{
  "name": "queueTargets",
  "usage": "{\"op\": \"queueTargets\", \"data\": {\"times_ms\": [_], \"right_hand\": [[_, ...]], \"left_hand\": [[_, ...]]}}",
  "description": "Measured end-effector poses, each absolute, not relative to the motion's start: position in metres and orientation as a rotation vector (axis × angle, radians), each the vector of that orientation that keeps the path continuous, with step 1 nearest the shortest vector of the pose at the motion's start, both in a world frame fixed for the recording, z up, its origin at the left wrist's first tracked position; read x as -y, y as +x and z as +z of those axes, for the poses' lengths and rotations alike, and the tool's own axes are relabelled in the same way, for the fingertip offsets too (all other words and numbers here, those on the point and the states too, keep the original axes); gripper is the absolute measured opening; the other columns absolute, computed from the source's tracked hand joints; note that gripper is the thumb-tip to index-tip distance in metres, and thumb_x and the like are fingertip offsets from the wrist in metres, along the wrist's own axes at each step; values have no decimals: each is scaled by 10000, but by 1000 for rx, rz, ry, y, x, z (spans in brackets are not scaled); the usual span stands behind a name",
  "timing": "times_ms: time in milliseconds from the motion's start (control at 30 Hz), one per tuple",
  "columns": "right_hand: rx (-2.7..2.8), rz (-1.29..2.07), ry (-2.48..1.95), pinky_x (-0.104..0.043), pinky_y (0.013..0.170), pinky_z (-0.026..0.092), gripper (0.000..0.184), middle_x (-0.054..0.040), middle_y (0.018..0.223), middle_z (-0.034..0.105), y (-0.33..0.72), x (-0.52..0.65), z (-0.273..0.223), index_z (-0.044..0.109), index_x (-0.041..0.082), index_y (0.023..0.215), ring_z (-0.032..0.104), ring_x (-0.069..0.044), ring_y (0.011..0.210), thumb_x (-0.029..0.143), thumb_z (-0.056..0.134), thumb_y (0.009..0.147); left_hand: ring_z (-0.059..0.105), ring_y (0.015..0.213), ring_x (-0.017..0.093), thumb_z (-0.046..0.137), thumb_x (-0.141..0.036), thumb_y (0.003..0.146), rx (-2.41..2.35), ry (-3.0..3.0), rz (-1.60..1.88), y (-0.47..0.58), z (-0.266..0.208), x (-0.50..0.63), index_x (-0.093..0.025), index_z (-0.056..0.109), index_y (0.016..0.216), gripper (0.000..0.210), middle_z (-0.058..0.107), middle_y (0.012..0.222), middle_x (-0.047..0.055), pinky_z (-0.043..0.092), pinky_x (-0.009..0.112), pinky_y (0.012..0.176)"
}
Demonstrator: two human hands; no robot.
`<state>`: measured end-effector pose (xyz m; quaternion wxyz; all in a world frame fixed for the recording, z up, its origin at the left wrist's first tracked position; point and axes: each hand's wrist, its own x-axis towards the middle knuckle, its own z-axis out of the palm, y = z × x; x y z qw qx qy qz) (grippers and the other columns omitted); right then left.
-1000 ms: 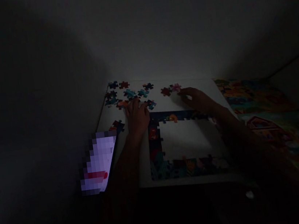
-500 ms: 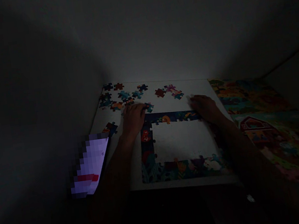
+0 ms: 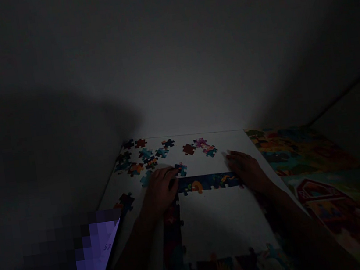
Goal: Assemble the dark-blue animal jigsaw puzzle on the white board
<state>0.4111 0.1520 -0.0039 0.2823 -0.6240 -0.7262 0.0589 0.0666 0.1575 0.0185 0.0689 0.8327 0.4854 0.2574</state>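
Dim grey wall [image 3: 184, 63] rose behind a white tabletop [image 3: 234, 141]; clock positions are read from the bare centre of the puzzle border [image 3: 206, 182], twelve toward the wall. Lying flat, the border formed a rectangle around bare white, its inner edge notched with knobs and sockets. Its twelve o'clock strip was navy, marked with an orange curl and yellow-orange shapes; its nine o'clock side was dark red and blue; its six o'clock strip carried an orange hand-like form among dark teal shapes. At ten, the left hand [image 3: 162, 188] covered one far corner, fingers bent and close together, just beside a blue piece [image 3: 181, 169] at eleven. At one, the right hand [image 3: 246, 168] overlapped the other far corner, fingers slightly curled and narrowly spaced. In such poor light, whether either hand held anything could not be told. Between ten and eleven lay scattered pieces [image 3: 145, 153]; near twelve, a red-brown piece [image 3: 188, 149] beside pink-and-purple pieces [image 3: 201, 142]. A lit phone [image 3: 99, 256] occupied nine; a farm picture [image 3: 324, 200], three.
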Motion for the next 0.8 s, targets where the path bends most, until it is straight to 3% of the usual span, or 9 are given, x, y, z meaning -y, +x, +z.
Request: {"op": "queueTargets", "data": {"times_ms": [167,500,800], "right_hand": [[1947,172,-1684,-513,1053,460,400,-128,1337,620,410,-151,-2,686,210,1194,590,-301,1215,434,486,931],[1943,234,-1715,-536,1047,466,376,-129,1320,624,405,-149,12,677,237,1189,589,-313,1217,413,490,914],[2094,432,-1604,-423,1003,487,333,-120,1271,647,338,-194,58,645,217,1216,621,-258,1147,331,528,925]], "left_hand": [[556,1208,239,509,-282,943,-1372,2556,772,66,15,-160,-233,665,1198,302,640,1286,69,440,464,1075],[422,1379,257,461,-391,964,-1448,2561,618,66,11,-159,-197,559,1359,452,498,1470,101,338,470,1166],[417,1388,262,504,-396,943,-1489,2533,588,69,16,-158,-197,532,1383,484,500,1467,112,281,486,1190]]}}
